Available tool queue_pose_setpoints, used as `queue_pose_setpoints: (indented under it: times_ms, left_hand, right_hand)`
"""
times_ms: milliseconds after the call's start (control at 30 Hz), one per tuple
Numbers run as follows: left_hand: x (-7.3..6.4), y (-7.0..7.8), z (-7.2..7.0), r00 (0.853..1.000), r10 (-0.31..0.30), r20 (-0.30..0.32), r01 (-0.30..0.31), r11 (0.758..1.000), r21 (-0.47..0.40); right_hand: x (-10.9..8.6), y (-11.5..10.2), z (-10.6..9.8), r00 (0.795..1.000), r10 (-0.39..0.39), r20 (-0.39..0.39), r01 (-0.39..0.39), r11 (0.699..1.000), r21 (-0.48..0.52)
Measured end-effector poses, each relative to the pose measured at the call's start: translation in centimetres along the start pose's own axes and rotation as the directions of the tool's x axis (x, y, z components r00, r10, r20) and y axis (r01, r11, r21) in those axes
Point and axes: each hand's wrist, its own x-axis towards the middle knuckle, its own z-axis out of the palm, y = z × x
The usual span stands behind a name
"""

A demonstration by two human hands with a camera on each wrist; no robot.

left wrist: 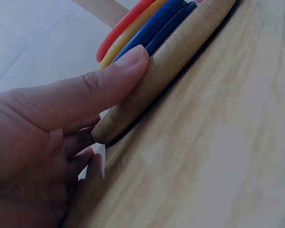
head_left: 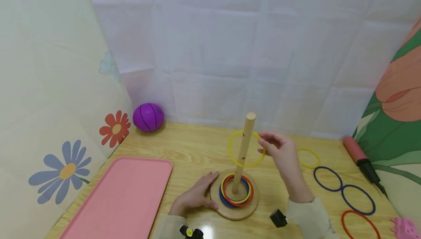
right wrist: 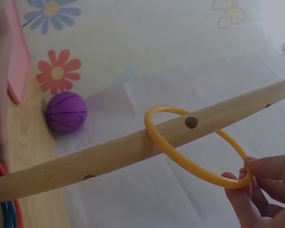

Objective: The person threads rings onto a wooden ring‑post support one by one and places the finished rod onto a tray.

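My right hand (head_left: 283,154) pinches a yellow ring (right wrist: 194,172) between thumb and fingers. The ring encircles the upright wooden peg (head_left: 246,136) partway up, tilted, above the base. My left hand (head_left: 196,194) holds the left rim of the round wooden base (head_left: 234,215). Its thumb (left wrist: 125,66) lies against the base's edge, beside the stacked rings, with the other fingers spread along the rim. Around the foot of the peg lie a red ring (head_left: 252,191), a yellow ring (left wrist: 116,47) and blue rings (left wrist: 149,28).
On the table's right side lie another yellow ring (head_left: 318,160), two blue rings (head_left: 342,185) and a red ring (head_left: 343,224). A red pump (head_left: 356,151) and a pink toy (head_left: 405,228) are farther right. Leftward are a pink tray (head_left: 125,195) and a purple ball (head_left: 148,117).
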Motion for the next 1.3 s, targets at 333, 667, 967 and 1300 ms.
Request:
queue_pose_setpoints:
  times_ms: [333, 667, 967, 1300]
  left_hand:
    - [0.1, -0.2, 0.1, 1.000, 0.001, 0.001, -0.002, 1.000, 0.005]
    - [0.1, -0.2, 0.0, 1.000, -0.002, 0.003, 0.002, 1.000, 0.015]
    - [0.2, -0.3, 0.0, 1.000, -0.012, 0.006, 0.012, 1.000, -0.002]
    - [0.1, -0.2, 0.0, 1.000, -0.016, 0.012, 0.016, 1.000, -0.003]
  right_hand:
    - [0.6, 2.7, 0.6, 0.999, 0.019, 0.042, -0.012, 0.987, -0.160]
    - [1.3, 4.9, 0.8, 0.998, -0.022, 0.054, 0.039, 0.939, -0.343]
    - [1.5, 6.7, 0.8, 0.995, -0.047, 0.087, 0.082, 0.876, -0.475]
    - [1.4, 8.7, 1.1, 0.993, -0.012, 0.114, 0.067, 0.869, -0.491]
